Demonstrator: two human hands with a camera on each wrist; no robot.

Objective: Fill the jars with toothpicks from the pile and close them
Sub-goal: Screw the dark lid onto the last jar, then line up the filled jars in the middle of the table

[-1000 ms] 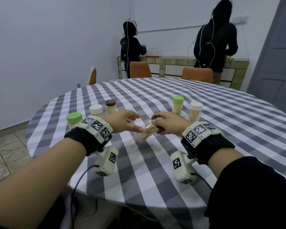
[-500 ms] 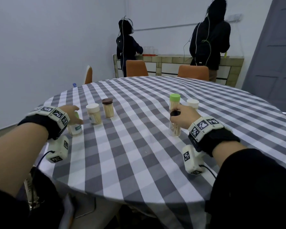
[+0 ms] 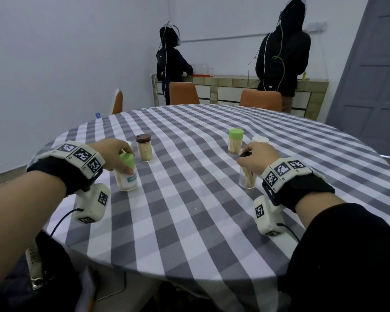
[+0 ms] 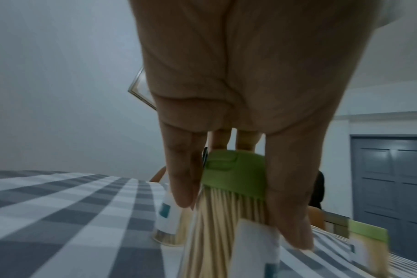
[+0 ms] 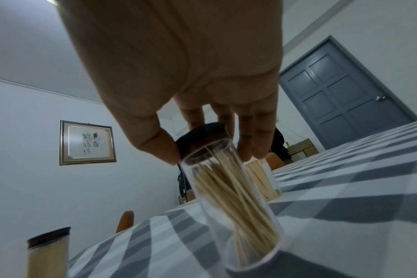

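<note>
Our left hand (image 3: 113, 152) is wrapped around the top of the green-lidded jar (image 3: 127, 174), thumb on one side and fingers down the other, clamped on the lid and the upper wall (the left wrist view shows it best: fingers (image 4: 183, 176) running past the green lid (image 4: 233, 171) onto the packed toothpicks). That jar is tilted a bit, and we can't tell whether its base is touching the checked tablecloth (image 3: 189, 210) or just off it. It sits on the near left of the brown-lidded jar (image 3: 144, 147), which stands upright on its own, full and closed. A white-capped jar is right behind our left hand, mostly hidden.

Our right hand (image 3: 254, 157) pinches the dark lid (image 5: 202, 137) of the clear jar (image 3: 248, 177) from above, thumb on one side, fingertips (image 5: 252, 143) on the other, closed tight on it. The clear jar is well to the right of the brown-lidded jar, standing on the tablecloth, only loosely filled with toothpicks (image 5: 236, 203) leaning every which way. Whether the lid is fully seated we can't say.

Farther right of the brown-lidded jar, just behind our right hand, stand another green-topped jar (image 3: 235, 144) and a white-topped jar (image 3: 260, 140), both upright.
</note>
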